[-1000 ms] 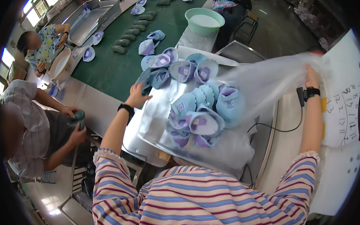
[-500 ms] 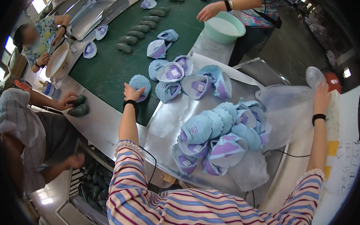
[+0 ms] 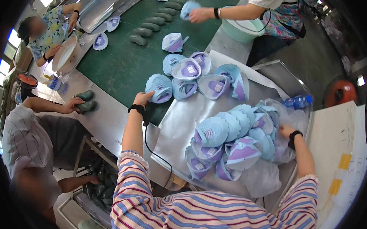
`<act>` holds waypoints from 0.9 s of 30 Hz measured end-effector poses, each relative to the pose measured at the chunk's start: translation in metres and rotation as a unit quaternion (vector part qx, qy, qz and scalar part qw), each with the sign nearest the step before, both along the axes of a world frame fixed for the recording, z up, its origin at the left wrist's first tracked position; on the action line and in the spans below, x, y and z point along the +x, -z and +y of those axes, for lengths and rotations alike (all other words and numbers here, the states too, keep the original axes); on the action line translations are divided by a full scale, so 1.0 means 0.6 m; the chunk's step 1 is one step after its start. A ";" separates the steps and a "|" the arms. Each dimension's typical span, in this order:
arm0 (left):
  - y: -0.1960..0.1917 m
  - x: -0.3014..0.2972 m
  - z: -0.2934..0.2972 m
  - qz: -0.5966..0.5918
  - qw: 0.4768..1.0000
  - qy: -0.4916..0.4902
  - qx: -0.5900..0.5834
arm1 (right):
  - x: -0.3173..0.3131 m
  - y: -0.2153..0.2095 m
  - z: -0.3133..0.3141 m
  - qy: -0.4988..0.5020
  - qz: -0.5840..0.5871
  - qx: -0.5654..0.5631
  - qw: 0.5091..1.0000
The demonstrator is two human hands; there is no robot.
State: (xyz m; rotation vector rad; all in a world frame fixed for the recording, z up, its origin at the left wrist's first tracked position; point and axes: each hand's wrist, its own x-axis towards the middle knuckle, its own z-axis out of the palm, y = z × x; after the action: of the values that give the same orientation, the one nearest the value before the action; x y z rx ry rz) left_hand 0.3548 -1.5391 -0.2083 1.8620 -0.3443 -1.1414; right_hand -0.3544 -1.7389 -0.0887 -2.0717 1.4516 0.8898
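My left hand (image 3: pixel 143 99) is closed on the near edge of a light blue shoe upper (image 3: pixel 159 88) with purple laces, at the corner of the green tabletop. Other blue and purple uppers (image 3: pixel 187 69) lie just beyond it. My right hand (image 3: pixel 287 131) has curled fingers against a clear plastic bag (image 3: pixel 293 118), at the right side of a heap of uppers (image 3: pixel 215 133). The bag's crumpled film lies beside and under the heap; the fingertips are partly hidden there.
Dark green shoe lasts (image 3: pixel 154 22) stand in a row on the green table (image 3: pixel 112 71). A blue-capped bottle (image 3: pixel 298 101) lies near the bag. A co-worker's hand (image 3: pixel 200 15) holds an upper by a mint basin (image 3: pixel 243 29). Left, another co-worker's hand (image 3: pixel 72 104) touches two lasts.
My right hand has come down and inward with the bag, uncovering the bottle. The upper in my left hand now shows its laces. The far co-worker's hand has picked up an upper.
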 end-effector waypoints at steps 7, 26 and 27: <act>-0.117 -0.154 0.018 -0.169 0.935 -0.074 -0.303 | 0.224 -0.252 0.070 -0.022 -0.378 -0.088 0.921; -0.255 -0.281 0.082 -0.263 0.836 0.411 -0.251 | 0.445 -0.123 0.281 -0.356 -0.329 -0.209 0.849; -0.258 -0.303 0.070 -0.241 0.818 0.439 -0.282 | 0.443 -0.136 0.290 -0.392 -0.325 -0.233 0.829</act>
State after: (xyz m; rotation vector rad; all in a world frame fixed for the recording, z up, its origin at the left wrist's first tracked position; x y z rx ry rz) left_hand 0.1732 -1.4971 -0.0534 1.4009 -1.7737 -0.9202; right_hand -0.0885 -1.5647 -0.0070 -2.9931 0.4349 -0.0307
